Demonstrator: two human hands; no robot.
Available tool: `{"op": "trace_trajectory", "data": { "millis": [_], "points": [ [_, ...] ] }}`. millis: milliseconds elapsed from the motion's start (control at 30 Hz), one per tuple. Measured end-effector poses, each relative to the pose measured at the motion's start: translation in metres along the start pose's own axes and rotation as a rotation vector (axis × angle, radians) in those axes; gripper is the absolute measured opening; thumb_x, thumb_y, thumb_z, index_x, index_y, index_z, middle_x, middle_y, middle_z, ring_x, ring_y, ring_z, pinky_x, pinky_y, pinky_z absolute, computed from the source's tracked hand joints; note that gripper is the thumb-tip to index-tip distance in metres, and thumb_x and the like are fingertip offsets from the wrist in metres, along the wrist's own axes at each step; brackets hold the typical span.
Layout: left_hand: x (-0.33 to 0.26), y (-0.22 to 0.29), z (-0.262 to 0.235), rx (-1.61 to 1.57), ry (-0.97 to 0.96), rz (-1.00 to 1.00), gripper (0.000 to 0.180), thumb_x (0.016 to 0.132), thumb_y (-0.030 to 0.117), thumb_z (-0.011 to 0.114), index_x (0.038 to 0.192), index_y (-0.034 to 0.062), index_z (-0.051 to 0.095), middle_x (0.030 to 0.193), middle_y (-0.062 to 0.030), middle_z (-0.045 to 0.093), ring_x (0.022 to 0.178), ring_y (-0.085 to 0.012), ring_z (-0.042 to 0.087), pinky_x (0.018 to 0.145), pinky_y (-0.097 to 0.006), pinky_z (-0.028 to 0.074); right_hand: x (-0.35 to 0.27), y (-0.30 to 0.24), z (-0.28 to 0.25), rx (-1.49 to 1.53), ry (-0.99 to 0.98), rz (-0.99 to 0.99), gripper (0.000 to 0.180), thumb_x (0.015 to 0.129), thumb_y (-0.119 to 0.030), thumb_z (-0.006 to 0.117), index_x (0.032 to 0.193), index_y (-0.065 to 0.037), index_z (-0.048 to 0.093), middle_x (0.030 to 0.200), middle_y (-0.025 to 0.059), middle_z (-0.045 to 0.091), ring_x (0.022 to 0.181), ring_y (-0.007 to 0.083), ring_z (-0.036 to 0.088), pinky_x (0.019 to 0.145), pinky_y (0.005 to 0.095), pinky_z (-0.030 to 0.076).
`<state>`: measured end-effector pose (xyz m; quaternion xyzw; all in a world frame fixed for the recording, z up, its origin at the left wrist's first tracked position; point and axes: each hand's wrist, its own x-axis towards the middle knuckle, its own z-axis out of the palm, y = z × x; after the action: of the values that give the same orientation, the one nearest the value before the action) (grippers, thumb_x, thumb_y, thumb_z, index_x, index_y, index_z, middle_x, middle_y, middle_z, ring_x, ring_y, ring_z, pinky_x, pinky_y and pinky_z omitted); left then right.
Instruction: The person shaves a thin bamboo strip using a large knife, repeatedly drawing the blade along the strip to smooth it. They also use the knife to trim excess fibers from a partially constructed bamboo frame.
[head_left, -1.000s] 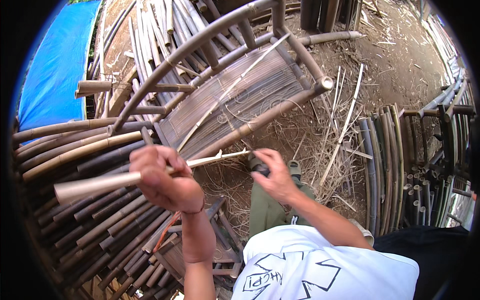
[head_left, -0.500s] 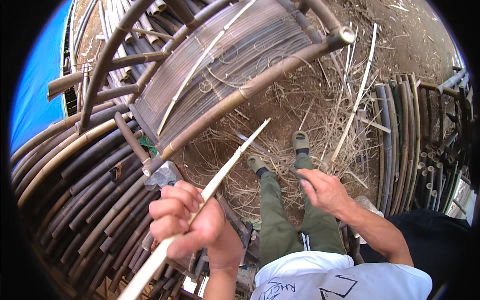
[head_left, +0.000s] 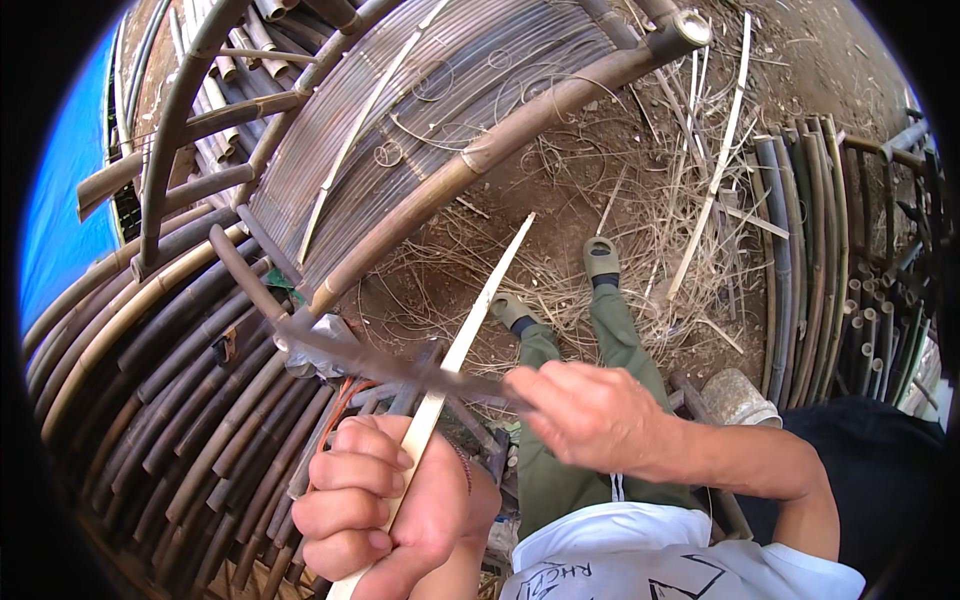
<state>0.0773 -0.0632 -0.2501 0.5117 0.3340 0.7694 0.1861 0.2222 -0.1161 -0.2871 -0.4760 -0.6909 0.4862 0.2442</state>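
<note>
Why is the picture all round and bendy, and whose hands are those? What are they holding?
The camera sits on a person's head and looks down, so you see what they see. Its lens is very wide, which bends straight things near the rim.

The two hands belong to that person. The left hand grips a long pale bamboo strip that points up and away. The right hand holds a dark blade, blurred because it is moving, lying across the strip.

Below, you can see the person's green trousers and shoes on the dirt ground, which is covered with thin dry shavings. On the left is a pile of dark bamboo poles, and above is a curved bamboo frame with slats. At the far left there is a blue sheet.
</note>
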Motion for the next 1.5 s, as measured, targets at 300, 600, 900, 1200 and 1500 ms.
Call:
{"op": "trace_trajectory", "data": {
  "millis": [300,600,900,1200,1500],
  "points": [
    [-0.003,0.000,0.001,0.087,-0.016,0.016,0.058,0.097,0.065,0.035,0.067,0.0158,0.028,0.065,0.0020,0.029,0.053,-0.0100,0.026,0.044,-0.021,0.021,0.005,-0.003,0.005,0.011,-0.138,0.131,0.025,0.085,-0.016,0.065,0.103,0.000,0.056,0.086,0.0120,0.060,0.074,0.0289,0.065,0.060,0.0398,0.055],
    [0.004,-0.001,-0.012,-0.032,-0.065,0.011,0.057,0.098,0.062,0.037,0.067,0.0160,0.025,0.065,0.0021,0.029,0.052,-0.0101,0.026,0.044,-0.022,0.021,0.021,0.025,0.031,0.006,-0.034,0.083,0.014,0.092,-0.015,0.054,0.087,-0.003,0.056,0.071,0.0134,0.059,0.063,0.0288,0.066,0.052,0.0411,0.057],
    [0.002,0.001,-0.023,0.075,-0.028,-0.018,0.056,0.095,0.063,0.044,0.068,0.0167,0.029,0.068,0.0029,0.026,0.056,-0.0102,0.026,0.048,-0.023,0.022,-0.029,0.159,0.066,-0.238,-0.044,0.487,0.019,0.092,-0.018,0.056,0.096,0.000,0.061,0.085,0.0212,0.067,0.076,0.0397,0.066,0.068,0.0475,0.055],
    [-0.077,-0.090,-0.069,0.202,-0.122,-0.158,0.059,0.095,0.065,0.040,0.066,0.0149,0.027,0.068,0.0012,0.028,0.057,-0.0120,0.029,0.048,-0.025,0.023,-0.020,0.278,0.124,-0.149,-0.144,0.299,0.028,0.096,-0.027,0.050,0.095,-0.001,0.060,0.079,0.0219,0.066,0.071,0.0416,0.066,0.068,0.0505,0.054],
    [-0.094,-0.119,-0.068,0.023,-0.145,-0.090,0.058,0.097,0.062,0.037,0.063,0.0172,0.028,0.063,0.0046,0.025,0.048,-0.0083,0.024,0.042,-0.023,0.020,-0.018,0.336,0.165,-0.064,-0.007,0.129,0.021,0.093,-0.023,0.055,0.101,-0.006,0.062,0.083,0.0146,0.065,0.070,0.0304,0.066,0.062,0.0435,0.057]
  ]
}}
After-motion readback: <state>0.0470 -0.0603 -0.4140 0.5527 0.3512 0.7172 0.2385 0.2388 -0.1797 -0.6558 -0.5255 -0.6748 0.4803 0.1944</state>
